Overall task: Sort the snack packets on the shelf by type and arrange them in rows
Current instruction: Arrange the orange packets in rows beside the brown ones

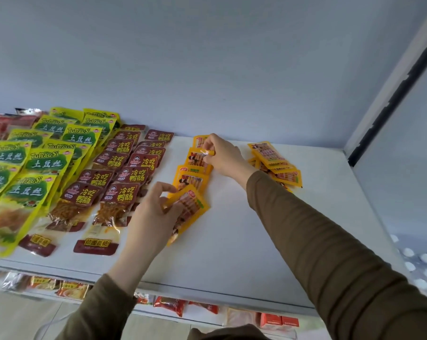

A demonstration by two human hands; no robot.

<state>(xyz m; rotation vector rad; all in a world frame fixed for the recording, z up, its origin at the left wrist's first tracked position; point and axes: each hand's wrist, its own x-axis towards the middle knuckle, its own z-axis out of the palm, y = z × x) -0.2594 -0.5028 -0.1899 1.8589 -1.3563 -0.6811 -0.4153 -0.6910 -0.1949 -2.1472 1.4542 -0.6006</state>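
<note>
On the white shelf [244, 231] lie three kinds of snack packets. Yellow-green packets [45, 163] fill the left in rows. Dark red packets [124, 168] form rows beside them. A column of orange packets [191, 179] runs down the middle. My left hand [153, 217] pinches the top corner of the nearest orange packet [190, 212], which lies tilted. My right hand [222, 155] pinches the top edge of an orange packet [200, 157] near the back of the column. A loose pile of orange packets [276, 165] sits to the right.
The shelf's back wall [207, 69] is pale blue, and a white side panel [404, 143] closes the right end. A lower shelf [173, 305] holds red and orange packets. White bottle caps [423, 263] show at lower right.
</note>
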